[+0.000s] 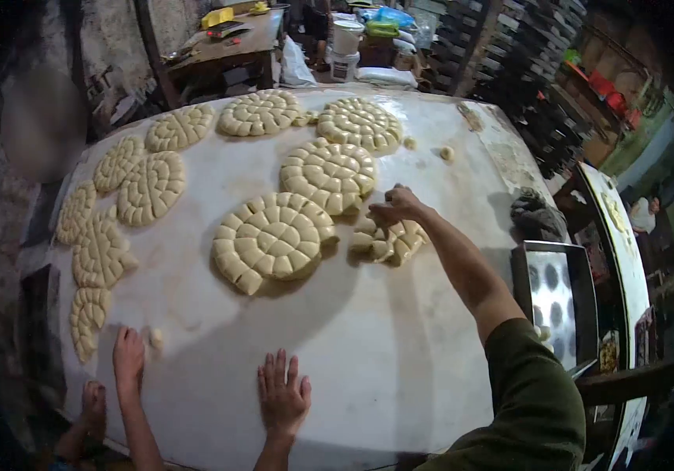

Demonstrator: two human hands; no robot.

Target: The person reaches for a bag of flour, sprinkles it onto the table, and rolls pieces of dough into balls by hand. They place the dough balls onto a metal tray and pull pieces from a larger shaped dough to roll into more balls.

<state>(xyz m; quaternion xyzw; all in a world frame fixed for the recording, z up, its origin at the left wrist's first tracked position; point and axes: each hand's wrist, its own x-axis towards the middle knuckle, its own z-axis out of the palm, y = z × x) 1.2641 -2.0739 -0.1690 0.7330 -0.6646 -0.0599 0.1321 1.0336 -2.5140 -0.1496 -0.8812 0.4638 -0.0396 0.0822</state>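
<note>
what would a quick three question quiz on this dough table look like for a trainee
1. True or false: the right hand, on the green-sleeved arm, reaches the small partial cluster of pale cut dough pieces.
2. The left hand is: A) flat on the white floured table; B) gripping a knife; C) lifting a bucket.
3. Fill in: the grey metal tray sits off the table's ___ side.
Key: 1 true; 2 A; 3 right.
</note>
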